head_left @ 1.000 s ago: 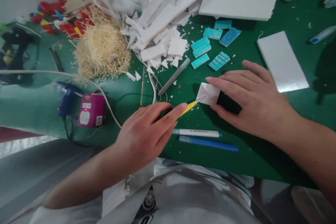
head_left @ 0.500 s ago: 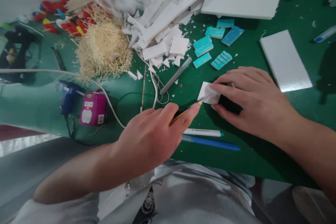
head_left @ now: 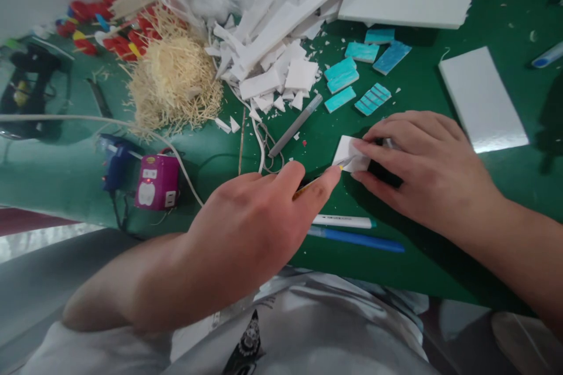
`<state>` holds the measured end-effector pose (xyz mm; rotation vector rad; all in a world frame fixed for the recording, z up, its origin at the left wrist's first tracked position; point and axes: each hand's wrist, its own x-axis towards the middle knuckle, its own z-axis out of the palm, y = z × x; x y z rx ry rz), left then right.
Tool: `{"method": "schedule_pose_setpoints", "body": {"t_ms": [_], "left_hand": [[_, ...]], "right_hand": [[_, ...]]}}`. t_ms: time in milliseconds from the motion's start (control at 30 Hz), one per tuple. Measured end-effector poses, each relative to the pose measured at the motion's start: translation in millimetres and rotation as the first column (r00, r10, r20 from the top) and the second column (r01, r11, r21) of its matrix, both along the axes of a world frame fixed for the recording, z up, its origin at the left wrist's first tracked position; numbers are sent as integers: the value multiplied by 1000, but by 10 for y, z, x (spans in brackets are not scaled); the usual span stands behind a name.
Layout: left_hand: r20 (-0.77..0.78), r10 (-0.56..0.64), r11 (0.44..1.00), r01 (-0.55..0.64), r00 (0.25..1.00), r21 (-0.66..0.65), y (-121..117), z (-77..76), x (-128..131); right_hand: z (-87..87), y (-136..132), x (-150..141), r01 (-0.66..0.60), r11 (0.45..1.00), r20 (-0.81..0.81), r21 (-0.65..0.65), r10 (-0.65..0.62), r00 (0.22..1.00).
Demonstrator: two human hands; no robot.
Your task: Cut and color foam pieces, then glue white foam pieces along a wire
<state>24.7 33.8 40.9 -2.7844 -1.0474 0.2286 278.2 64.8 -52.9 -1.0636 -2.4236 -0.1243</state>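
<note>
My left hand (head_left: 264, 217) is closed around a slim yellow-and-dark craft knife (head_left: 304, 188); most of its handle is hidden by my fingers. The blade tip meets a small white foam piece (head_left: 345, 147) lying on the green table. My right hand (head_left: 426, 158) pins that piece from the right, fingertips on its top and lower edge, and its far part is covered by my fingers. Just below the knife lie a white marker (head_left: 345, 221) and a blue pen (head_left: 365, 241). Above the foam piece is a striped turquoise foam block (head_left: 372, 99).
Several turquoise blocks (head_left: 341, 99) lie beyond my hands, beside a grey pen (head_left: 295, 126) and a heap of white foam scraps (head_left: 264, 79). A white foam slab (head_left: 484, 99) rests at right. Leftward are straw (head_left: 176, 82), a magenta power adapter (head_left: 156, 181) and a blue glue gun (head_left: 116, 161).
My left hand has shifted slightly up and to the right with the knife, along the foam piece. My right hand stays almost still, holding the piece.
</note>
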Motion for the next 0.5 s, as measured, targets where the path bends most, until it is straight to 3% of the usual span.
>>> {"method": "schedule_pose_setpoints", "body": {"t_ms": [500], "left_hand": [[-24, 61, 997, -62, 998, -37, -72, -18, -54]], "right_hand": [[-27, -53, -35, 27, 999, 29, 17, -28, 999]]}}
